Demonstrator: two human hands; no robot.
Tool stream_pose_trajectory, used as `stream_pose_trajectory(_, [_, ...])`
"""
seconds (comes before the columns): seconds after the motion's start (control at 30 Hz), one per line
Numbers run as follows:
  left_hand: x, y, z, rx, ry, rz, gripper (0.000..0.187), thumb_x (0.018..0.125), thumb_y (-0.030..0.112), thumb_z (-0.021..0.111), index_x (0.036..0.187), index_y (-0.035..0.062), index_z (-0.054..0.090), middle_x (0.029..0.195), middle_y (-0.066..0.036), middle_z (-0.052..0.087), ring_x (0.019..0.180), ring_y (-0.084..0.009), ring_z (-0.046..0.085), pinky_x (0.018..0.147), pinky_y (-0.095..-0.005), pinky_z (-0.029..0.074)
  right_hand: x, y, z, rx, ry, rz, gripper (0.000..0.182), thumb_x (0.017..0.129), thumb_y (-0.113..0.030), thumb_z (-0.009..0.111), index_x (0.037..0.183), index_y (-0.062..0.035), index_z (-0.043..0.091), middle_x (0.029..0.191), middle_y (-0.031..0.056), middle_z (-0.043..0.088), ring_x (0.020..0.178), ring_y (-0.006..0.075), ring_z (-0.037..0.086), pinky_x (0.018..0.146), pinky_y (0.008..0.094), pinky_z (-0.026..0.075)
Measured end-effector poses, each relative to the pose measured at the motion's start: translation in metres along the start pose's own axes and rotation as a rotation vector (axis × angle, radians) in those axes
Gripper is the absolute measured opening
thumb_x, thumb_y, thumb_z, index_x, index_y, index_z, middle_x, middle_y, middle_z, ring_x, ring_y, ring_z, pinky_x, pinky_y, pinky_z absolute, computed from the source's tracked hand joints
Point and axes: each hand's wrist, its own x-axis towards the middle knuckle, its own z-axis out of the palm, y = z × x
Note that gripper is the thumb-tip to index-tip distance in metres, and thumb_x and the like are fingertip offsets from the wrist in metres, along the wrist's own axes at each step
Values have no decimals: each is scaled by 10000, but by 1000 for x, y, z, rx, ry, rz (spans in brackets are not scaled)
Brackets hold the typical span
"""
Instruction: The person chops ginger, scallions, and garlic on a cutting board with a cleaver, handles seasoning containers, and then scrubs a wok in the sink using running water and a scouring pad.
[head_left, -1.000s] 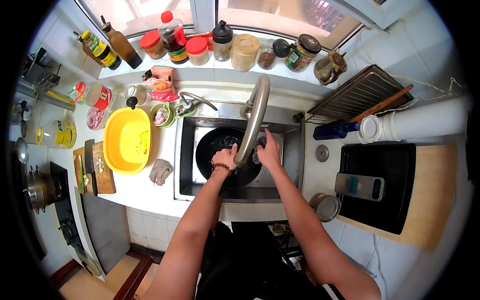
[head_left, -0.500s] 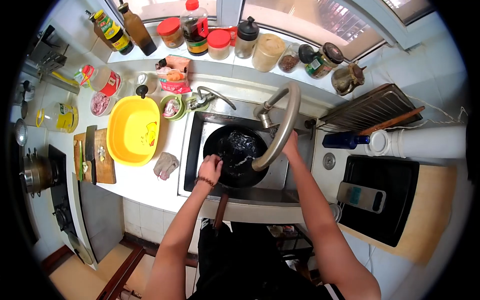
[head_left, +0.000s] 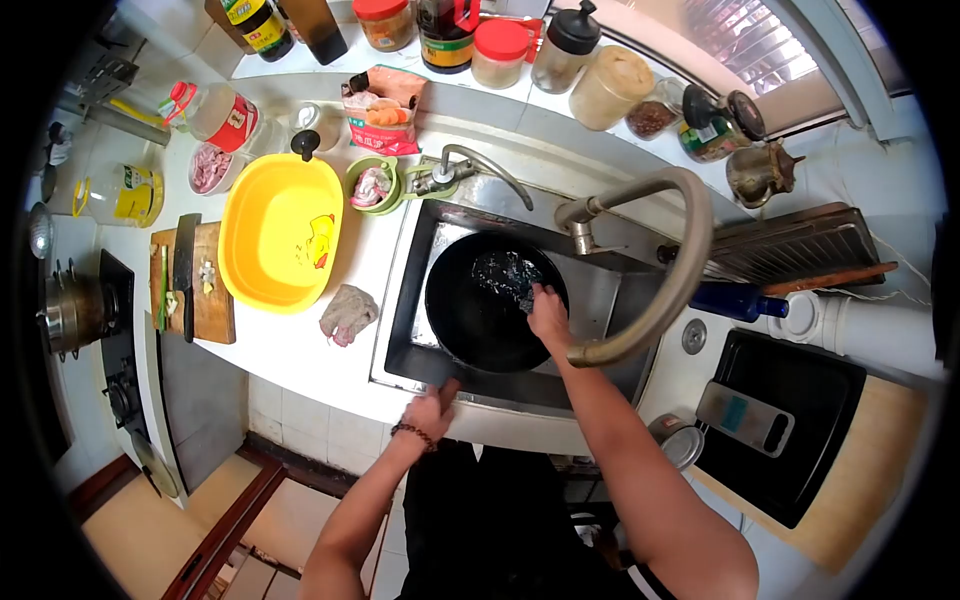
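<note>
A black wok [head_left: 480,325] lies in the steel sink [head_left: 405,300], wet inside. My left hand [head_left: 432,408] is at the sink's front edge, closed around the wok's handle. My right hand [head_left: 547,312] reaches into the wok at its right side and presses a scrubber [head_left: 520,283] against the inner wall; the scrubber is mostly hidden by the fingers. The curved grey faucet spout [head_left: 672,290] arcs over my right forearm.
A yellow basin [head_left: 280,232] sits left of the sink, with a crumpled rag [head_left: 347,313] beside it. A cutting board with a cleaver [head_left: 185,270] lies further left by the stove [head_left: 95,330]. Jars and bottles line the windowsill [head_left: 500,45]. A black tray [head_left: 790,420] lies at right.
My left hand has left the wok's inside and moved down to the handle at the sink's front edge. My right hand came from behind the faucet into the wok. The view shifted.
</note>
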Motion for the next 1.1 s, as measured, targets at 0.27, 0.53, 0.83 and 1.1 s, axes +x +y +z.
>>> stream_pose_trajectory(0.27, [19, -58, -44, 263, 269, 115, 502, 957, 508, 610, 940, 11, 548, 771, -252, 679, 753, -459, 677, 676, -542, 556, 65, -15, 71, 161, 184, 173, 428, 755, 7, 734, 1174, -38, 662, 1135, 205, 658, 1050, 409, 659, 922, 467, 551])
stream_pose_trajectory(0.53, [21, -53, -72, 346, 163, 78, 499, 964, 510, 600, 958, 14, 554, 734, -245, 665, 725, -445, 674, 632, -524, 554, 110, -130, 116, 960, 290, 93, 270, 787, -69, 827, 1040, -15, 748, 973, 118, 770, 878, 176, 732, 813, 315, 571])
stream_pose_trajectory(0.83, [20, -62, -84, 364, 131, 77, 486, 972, 511, 587, 990, 26, 562, 774, -229, 690, 750, -414, 701, 633, -504, 576, 1, -7, 92, -310, -524, -267, 234, 792, -52, 693, 1024, -47, 723, 1067, 190, 692, 1022, 362, 679, 902, 451, 564])
stream_pose_trajectory(1.1, [22, -53, -83, 437, 143, 120, 458, 987, 507, 565, 1014, 51, 554, 708, -199, 697, 682, -382, 721, 591, -478, 587, 110, -123, 85, 714, 463, 139, 187, 780, -93, 784, 943, -22, 726, 953, 192, 729, 909, 340, 709, 834, 397, 551])
